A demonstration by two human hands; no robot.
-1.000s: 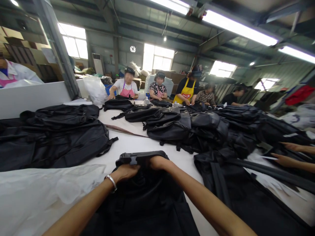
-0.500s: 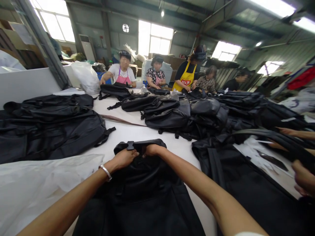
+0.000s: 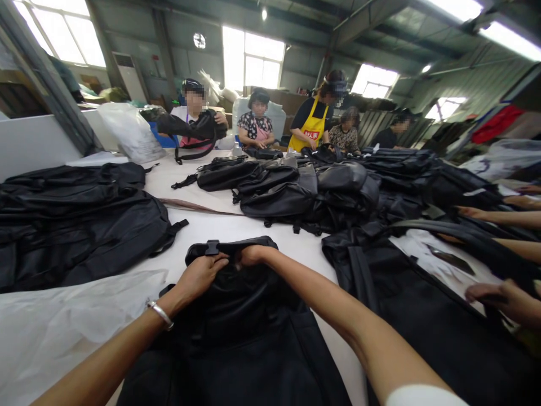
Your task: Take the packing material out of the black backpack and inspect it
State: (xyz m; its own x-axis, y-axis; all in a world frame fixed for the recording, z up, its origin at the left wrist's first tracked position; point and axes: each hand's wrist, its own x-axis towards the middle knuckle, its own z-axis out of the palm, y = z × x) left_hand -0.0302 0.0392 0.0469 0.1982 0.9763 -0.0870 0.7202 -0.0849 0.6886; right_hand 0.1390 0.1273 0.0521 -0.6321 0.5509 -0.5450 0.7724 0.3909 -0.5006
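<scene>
A black backpack (image 3: 245,338) lies on the white table before me, its far end folded up. My left hand (image 3: 209,270) grips that far end, fingers closed on the fabric just below a black plastic buckle (image 3: 212,247). Close beside it my right hand (image 3: 252,256) is curled into the backpack's far end, its fingertips hidden by the fabric. A silver bangle (image 3: 159,313) circles my left wrist.
Black backpacks (image 3: 84,225) are piled at the left and more (image 3: 279,192) across the middle. A clear plastic bag (image 3: 76,316) lies at lower left. On the right, a co-worker's hands (image 3: 502,296) are at another backpack (image 3: 422,304). Several people (image 3: 310,121) work across the table.
The view has shifted slightly right. Both my hands keep their hold on the backpack's far end. Across the table, a person at the left has raised a black backpack.
</scene>
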